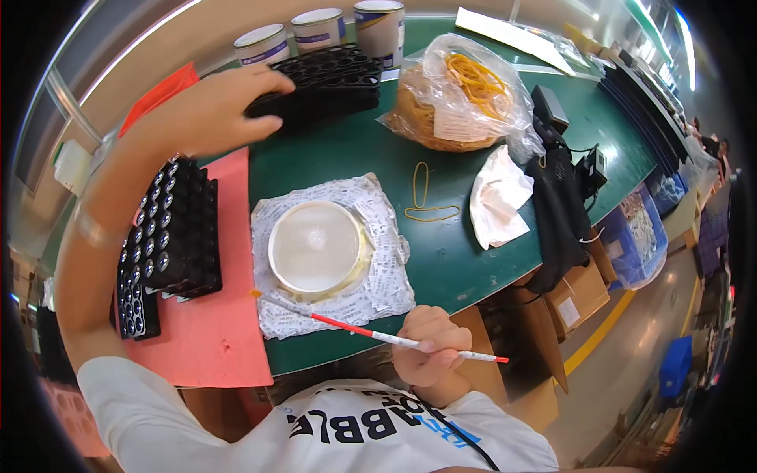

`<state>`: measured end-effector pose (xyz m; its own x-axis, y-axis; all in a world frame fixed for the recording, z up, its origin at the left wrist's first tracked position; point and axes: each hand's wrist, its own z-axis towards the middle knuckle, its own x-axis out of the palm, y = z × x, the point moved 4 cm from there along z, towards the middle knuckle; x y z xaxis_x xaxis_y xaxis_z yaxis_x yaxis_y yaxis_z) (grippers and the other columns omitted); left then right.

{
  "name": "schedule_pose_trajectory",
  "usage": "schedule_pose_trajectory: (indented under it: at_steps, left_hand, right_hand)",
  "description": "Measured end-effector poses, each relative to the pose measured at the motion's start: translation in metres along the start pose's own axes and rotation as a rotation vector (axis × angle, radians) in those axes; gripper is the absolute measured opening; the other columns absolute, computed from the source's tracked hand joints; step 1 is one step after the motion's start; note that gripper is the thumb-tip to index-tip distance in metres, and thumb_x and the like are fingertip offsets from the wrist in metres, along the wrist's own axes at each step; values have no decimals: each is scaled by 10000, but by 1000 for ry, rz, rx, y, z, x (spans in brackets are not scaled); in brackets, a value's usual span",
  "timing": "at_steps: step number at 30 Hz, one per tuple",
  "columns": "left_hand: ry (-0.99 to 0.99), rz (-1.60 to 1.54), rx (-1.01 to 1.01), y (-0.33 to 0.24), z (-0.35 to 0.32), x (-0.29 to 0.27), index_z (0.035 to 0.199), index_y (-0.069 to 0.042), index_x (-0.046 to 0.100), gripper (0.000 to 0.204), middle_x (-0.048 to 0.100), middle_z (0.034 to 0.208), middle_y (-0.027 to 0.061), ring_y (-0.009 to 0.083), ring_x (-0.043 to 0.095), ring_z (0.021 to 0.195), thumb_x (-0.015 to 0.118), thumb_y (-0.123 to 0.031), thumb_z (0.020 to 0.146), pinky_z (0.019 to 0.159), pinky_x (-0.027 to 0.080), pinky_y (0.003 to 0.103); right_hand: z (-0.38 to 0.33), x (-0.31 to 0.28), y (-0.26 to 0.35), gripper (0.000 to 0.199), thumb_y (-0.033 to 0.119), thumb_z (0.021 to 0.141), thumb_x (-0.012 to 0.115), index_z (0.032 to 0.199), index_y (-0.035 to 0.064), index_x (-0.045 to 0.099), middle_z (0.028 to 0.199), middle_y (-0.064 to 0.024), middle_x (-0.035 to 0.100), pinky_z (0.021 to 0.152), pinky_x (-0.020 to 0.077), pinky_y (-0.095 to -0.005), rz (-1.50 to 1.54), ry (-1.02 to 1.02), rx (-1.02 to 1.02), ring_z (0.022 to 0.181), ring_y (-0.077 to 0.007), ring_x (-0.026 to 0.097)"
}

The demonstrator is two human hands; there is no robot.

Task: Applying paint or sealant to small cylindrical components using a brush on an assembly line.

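My right hand (432, 347) is closed round a thin paintbrush (359, 327) with a red-and-white handle. Its tip points left, in front of a round white tub (315, 248) of pale, whitish contents. The tub stands on a pad of crumpled printed paper (386, 296). My left hand (229, 110) reaches to the far left, thumb and fingers apart, at the left end of a stack of black trays with round holes (339, 83). Whether it touches them I cannot tell. Below my left arm, other black trays (185, 236) hold several shiny round pieces, on a pink sheet (229, 331).
Three paint cans (378, 31) stand at the back. A clear bag of yellow rubber bands (457, 94) sits right of the trays. Two loose rubber bands (430, 214), white crumpled paper (501, 201) and black cloth (556, 213) lie on the right. Cardboard boxes (579, 303) stand below the table edge.
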<state>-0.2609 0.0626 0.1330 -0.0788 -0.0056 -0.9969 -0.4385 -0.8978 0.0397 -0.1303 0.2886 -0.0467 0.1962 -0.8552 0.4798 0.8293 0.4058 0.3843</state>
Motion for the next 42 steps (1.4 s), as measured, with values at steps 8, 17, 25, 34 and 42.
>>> schedule_pose_trajectory:
  at_steps: [8, 17, 25, 34, 42]
  left_hand:
    - [-589, 141, -396, -65, -191, -27, 934, -13, 563, 222, 532, 907, 102, 237, 507, 740, 567, -46, 715, 662, 411, 280]
    - [-712, -53, -830, -16, -269, 43, 912, -49, 575, 304, 443, 717, 47, 152, 435, 611, 701, -158, 658, 544, 372, 257]
    - [-659, -83, -831, 16, -269, 67, 800, -40, 554, 246, 425, 661, 44, 176, 433, 570, 694, -187, 663, 538, 374, 288]
    - [-904, -213, -332, -22, -263, 44, 783, -69, 558, 290, 492, 767, 55, 126, 433, 583, 695, -7, 535, 458, 349, 213]
    - [-323, -1034, -162, -33, -221, 123, 810, -60, 547, 269, 535, 774, 5, 93, 527, 656, 706, -81, 593, 543, 433, 219]
  right_hand:
    - [-8, 1, -4, 305, 336, 933, 321, 759, 92, 377, 545, -12, 368, 468, 281, -245, -49, -84, 34, 487, -119, 370]
    - [-9, 10, 0, 254, 268, 922, 374, 776, 63, 413, 601, -5, 370, 513, 271, -215, -4, -109, 35, 567, -103, 349]
    - [-8, 12, -4, 270, 258, 920, 369, 776, 35, 417, 642, -66, 453, 508, 335, -231, -159, -221, 129, 550, -144, 416]
    - [-7, 8, -5, 276, 267, 927, 365, 804, 29, 429, 630, -76, 450, 520, 349, -238, -152, -187, 152, 545, -147, 434]
    - [-3, 12, -7, 264, 249, 935, 337, 819, 34, 436, 657, -68, 449, 533, 347, -248, -162, -157, 183, 585, -143, 432]
